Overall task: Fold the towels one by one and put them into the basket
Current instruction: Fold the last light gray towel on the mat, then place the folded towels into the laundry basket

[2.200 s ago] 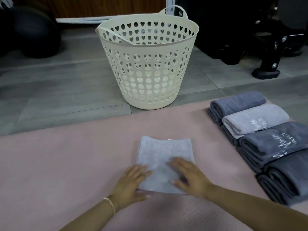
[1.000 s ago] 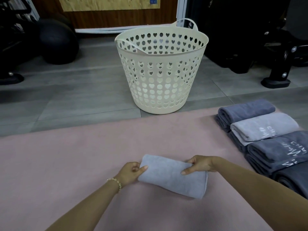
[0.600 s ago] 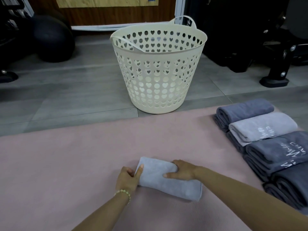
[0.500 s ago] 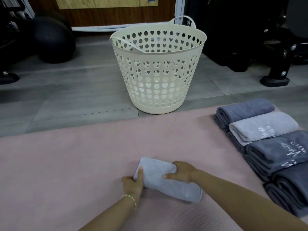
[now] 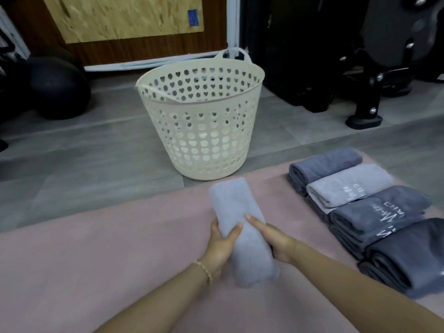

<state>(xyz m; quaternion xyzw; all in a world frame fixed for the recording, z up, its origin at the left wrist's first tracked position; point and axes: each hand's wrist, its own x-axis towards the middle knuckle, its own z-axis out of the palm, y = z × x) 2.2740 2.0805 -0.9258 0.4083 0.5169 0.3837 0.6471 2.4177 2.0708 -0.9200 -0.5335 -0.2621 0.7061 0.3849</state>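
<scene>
A folded light grey towel (image 5: 236, 212) is held between both hands above the pink mat (image 5: 96, 248), its long side pointing toward the basket. My left hand (image 5: 219, 246) grips its left side with the thumb over the top. My right hand (image 5: 274, 239) holds the right side, index finger laid along the cloth and the other fingers hidden under it. The cream basket (image 5: 201, 131) with heart-shaped holes stands on the grey floor just beyond the mat; its inside looks bare where I can see it.
A row of folded grey towels (image 5: 374, 212) lies on the mat at the right. A black exercise ball (image 5: 55, 90) sits at the back left, black gym equipment (image 5: 374, 75) at the back right. A wooden wall panel is behind the basket.
The flat towel was folded into a narrow bundle, then picked up off the mat and turned lengthwise toward the basket. My view has tilted up and forward.
</scene>
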